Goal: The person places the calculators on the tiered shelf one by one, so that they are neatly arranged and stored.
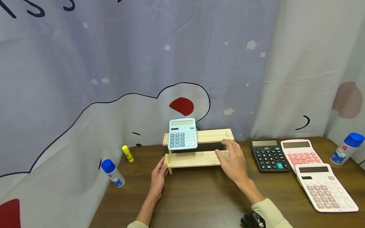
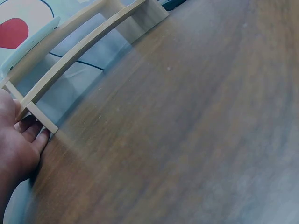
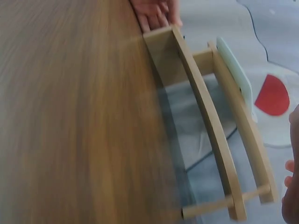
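Observation:
A small two-tier wooden rack (image 1: 185, 159) stands on the brown table. On its upper tier, toward the left, a light blue calculator (image 1: 182, 134) leans back with its keys facing me. My left hand (image 1: 158, 180) touches the rack's left end, its fingers lying along the outside of the end panel, as the left wrist view also shows. Over the right end of the rack is my right hand (image 1: 234, 160), fingers spread and nothing held. In the right wrist view, that hand (image 3: 292, 172) appears apart from the wood at the frame's edge.
Right of the rack lie a black calculator (image 1: 269, 155), a pink-keyed white calculator (image 1: 299, 152) and another white calculator (image 1: 326, 188) overlapping it. Blue-capped bottles stand at left (image 1: 113, 173) and right (image 1: 346, 149). A yellow glue stick (image 1: 127, 154) stands near the curtain (image 1: 114, 63).

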A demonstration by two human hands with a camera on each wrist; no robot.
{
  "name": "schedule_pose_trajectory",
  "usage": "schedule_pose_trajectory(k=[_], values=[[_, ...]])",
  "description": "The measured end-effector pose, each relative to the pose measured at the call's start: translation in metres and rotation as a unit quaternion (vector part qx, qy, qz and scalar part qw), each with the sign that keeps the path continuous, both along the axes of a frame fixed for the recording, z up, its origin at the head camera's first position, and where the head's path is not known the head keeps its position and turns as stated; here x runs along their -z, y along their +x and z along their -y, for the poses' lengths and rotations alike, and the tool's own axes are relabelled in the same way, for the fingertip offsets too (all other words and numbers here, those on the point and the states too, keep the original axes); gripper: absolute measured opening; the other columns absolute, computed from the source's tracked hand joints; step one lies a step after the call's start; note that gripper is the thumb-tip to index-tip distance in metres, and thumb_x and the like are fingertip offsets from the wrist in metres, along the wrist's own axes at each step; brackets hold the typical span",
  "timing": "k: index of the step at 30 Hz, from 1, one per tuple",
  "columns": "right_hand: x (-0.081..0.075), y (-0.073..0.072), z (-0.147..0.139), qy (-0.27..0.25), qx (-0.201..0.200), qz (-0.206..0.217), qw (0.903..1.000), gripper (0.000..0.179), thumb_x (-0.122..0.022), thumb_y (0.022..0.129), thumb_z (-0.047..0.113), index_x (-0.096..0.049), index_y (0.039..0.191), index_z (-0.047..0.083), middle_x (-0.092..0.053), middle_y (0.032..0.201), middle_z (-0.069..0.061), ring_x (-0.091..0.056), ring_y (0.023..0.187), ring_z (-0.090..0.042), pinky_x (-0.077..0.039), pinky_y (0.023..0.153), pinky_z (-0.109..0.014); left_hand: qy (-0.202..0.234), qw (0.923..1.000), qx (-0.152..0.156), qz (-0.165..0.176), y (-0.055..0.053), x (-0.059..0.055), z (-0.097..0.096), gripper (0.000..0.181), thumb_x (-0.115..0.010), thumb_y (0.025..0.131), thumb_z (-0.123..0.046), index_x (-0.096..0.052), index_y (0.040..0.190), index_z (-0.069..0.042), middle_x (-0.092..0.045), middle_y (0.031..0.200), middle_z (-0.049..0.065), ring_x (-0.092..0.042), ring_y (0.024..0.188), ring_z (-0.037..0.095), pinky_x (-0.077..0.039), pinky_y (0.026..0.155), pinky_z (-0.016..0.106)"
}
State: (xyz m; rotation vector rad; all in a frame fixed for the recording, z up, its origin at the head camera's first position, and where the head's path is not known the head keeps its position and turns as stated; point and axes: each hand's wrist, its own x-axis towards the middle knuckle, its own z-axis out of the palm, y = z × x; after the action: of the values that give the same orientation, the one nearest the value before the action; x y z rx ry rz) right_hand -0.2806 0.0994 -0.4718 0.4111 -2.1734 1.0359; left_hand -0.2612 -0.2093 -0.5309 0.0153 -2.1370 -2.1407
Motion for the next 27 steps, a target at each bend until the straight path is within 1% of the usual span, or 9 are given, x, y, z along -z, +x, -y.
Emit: schedule_pose_trajectory(k=[5, 8, 12, 15, 21, 24, 27], values=[[0.005, 0.002, -0.027, -0.019, 0.019, 0.027, 0.9993, 0.044, -0.072, 0.092, 0.022, -0.059, 0.128, 0.001, -0.059, 0.136, -0.016, -0.046, 0.132, -0.036, -0.037, 0.107, -0.055, -0.001, 1.0000, -0.003, 0.003, -0.001, -0.002, 0.000, 0.055, -0.041, 0.109, -0.027, -0.028, 0.157, -0.005, -0.029, 0.162, 0.018, -0.034, 0.146, 0.033, -0.034, 0.117, 0.052], [0.011, 0.003, -0.043, -0.037, 0.033, 0.050, 0.9976, 0.045, -0.071, 0.093, 0.022, -0.057, 0.130, 0.000, -0.058, 0.135, -0.018, -0.045, 0.132, -0.039, -0.038, 0.104, -0.058, -0.001, 1.0000, -0.005, 0.004, -0.001, -0.003, 0.000, 0.054, -0.041, 0.109, -0.027, -0.028, 0.157, -0.006, -0.029, 0.162, 0.018, -0.035, 0.145, 0.032, -0.035, 0.117, 0.052], [0.019, 0.003, -0.062, -0.061, 0.053, 0.094, 0.9922, 0.047, -0.068, 0.096, 0.026, -0.055, 0.134, 0.002, -0.057, 0.136, -0.021, -0.043, 0.133, -0.042, -0.037, 0.102, -0.060, 0.003, 1.0000, -0.005, 0.005, 0.000, -0.002, 0.000, 0.055, -0.041, 0.109, -0.027, -0.028, 0.157, -0.005, -0.029, 0.162, 0.018, -0.035, 0.145, 0.032, -0.035, 0.117, 0.051], [0.024, 0.003, -0.074, -0.066, 0.069, 0.115, 0.9887, 0.048, -0.067, 0.096, 0.028, -0.054, 0.135, 0.002, -0.056, 0.137, -0.022, -0.042, 0.134, -0.043, -0.036, 0.103, -0.061, 0.007, 1.0000, -0.004, 0.005, 0.001, -0.001, 0.000, 0.056, -0.042, 0.109, -0.028, -0.027, 0.157, -0.004, -0.029, 0.162, 0.018, -0.035, 0.145, 0.032, -0.034, 0.117, 0.051], [0.033, 0.003, -0.093, -0.058, 0.093, 0.126, 0.9859, 0.052, -0.069, 0.094, 0.027, -0.052, 0.134, -0.002, -0.054, 0.135, -0.027, -0.042, 0.129, -0.045, -0.035, 0.100, -0.061, 0.010, 0.9999, -0.001, -0.004, -0.001, -0.001, -0.001, 0.055, -0.042, 0.109, -0.027, -0.029, 0.157, -0.005, -0.030, 0.162, 0.018, -0.036, 0.144, 0.031, -0.035, 0.117, 0.050], [0.040, 0.003, -0.102, -0.050, 0.098, 0.113, 0.9875, 0.052, -0.072, 0.091, 0.022, -0.052, 0.131, -0.004, -0.055, 0.132, -0.028, -0.042, 0.126, -0.047, -0.034, 0.100, -0.060, 0.010, 0.9999, -0.002, -0.005, -0.002, -0.001, 0.000, 0.054, -0.042, 0.109, -0.026, -0.029, 0.157, -0.005, -0.031, 0.161, 0.018, -0.036, 0.144, 0.031, -0.037, 0.116, 0.049], [0.045, 0.002, -0.111, -0.034, 0.104, 0.082, 0.9906, 0.054, -0.077, 0.086, 0.018, -0.054, 0.128, -0.006, -0.055, 0.130, -0.030, -0.042, 0.126, -0.049, -0.033, 0.102, -0.061, 0.009, 0.9999, -0.003, -0.005, -0.002, -0.001, 0.000, 0.054, -0.042, 0.109, -0.026, -0.029, 0.157, -0.004, -0.031, 0.161, 0.018, -0.036, 0.144, 0.031, -0.038, 0.116, 0.047]])
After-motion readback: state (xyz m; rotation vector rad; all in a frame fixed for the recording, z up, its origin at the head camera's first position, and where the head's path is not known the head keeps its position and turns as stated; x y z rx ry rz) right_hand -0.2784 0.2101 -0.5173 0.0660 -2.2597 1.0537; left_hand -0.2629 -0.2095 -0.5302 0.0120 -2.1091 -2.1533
